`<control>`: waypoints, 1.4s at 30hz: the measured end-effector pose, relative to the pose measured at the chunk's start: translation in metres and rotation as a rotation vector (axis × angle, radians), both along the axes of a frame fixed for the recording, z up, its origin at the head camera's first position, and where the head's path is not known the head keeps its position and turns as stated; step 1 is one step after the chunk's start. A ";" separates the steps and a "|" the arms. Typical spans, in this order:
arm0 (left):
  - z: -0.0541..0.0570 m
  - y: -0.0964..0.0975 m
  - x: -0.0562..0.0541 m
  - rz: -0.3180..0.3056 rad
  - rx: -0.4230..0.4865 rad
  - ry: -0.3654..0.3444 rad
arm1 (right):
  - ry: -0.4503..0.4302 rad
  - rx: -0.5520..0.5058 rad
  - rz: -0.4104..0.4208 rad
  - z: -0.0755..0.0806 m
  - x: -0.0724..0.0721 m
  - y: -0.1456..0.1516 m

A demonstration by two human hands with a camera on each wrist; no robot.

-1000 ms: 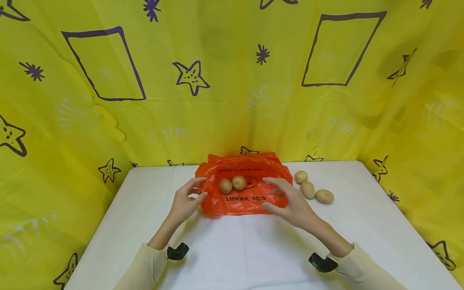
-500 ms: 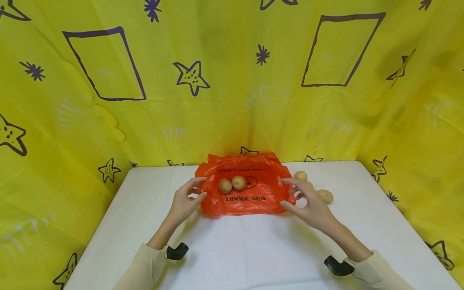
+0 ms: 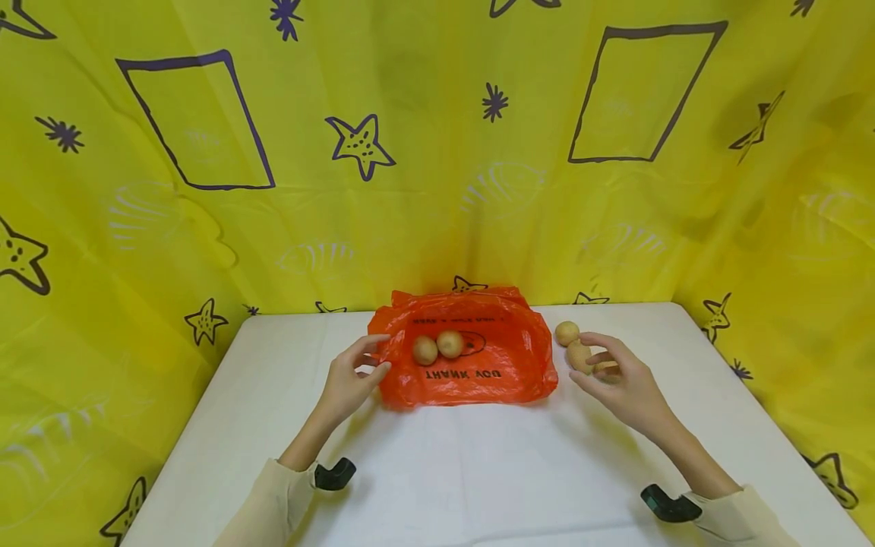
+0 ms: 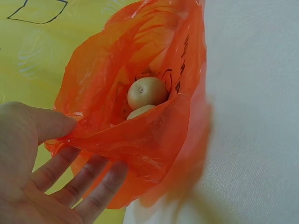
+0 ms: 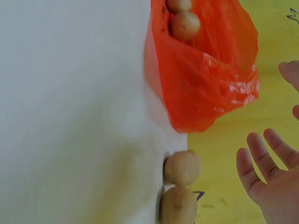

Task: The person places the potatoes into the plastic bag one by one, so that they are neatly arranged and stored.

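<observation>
Far left, a cream sleeve with a black gadget at the cuff, then the left hand: it pinches the left edge of the red plastic bag, thumb on one side, fingers behind and showing through the thin film in the left wrist view. Bag sits toward the back of the white tabletop, middle of the scene, mouth spread wide, black lettering upside down, "THANK YOU" readable. Inside, left of its middle, two potatoes: the left one and the right one, side by side and touching. Just beside the bag's right side, two loose potatoes on the cloth, touching: a small round one at the back, a longer one in front, partly covered by fingers. Right hand next, over on the loose potatoes' right, grips nothing; thumb and fingers apart, loosely bent, fingertips near the longer potato in the head view, contact not clear. Anything behind that hand too covered to tell. Far right, a second black gadget and the right sleeve. Yellow curtain with star and fish drawings runs behind everything.
</observation>
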State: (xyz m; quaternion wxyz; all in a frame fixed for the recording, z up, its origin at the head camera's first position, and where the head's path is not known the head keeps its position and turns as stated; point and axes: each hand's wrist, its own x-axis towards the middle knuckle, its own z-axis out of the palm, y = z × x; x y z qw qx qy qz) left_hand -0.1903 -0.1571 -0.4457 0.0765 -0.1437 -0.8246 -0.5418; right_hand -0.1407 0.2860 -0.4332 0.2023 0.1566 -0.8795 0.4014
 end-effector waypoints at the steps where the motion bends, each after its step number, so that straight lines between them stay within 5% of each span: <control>1: 0.000 0.000 0.000 0.002 -0.001 -0.002 | -0.001 0.003 -0.010 0.000 0.001 0.003; 9: 0.000 0.000 -0.001 0.008 -0.012 0.011 | -0.011 0.007 -0.058 -0.009 0.007 0.029; 18: 0.000 0.001 0.000 0.007 -0.007 0.011 | -0.129 0.042 -0.124 -0.015 0.010 0.050; 34: 0.001 0.001 0.000 -0.001 -0.008 0.014 | -0.401 0.108 -0.128 -0.036 -0.011 0.073; 42: 0.001 0.002 0.000 0.001 0.000 0.014 | -0.434 0.147 -0.167 -0.046 -0.019 0.072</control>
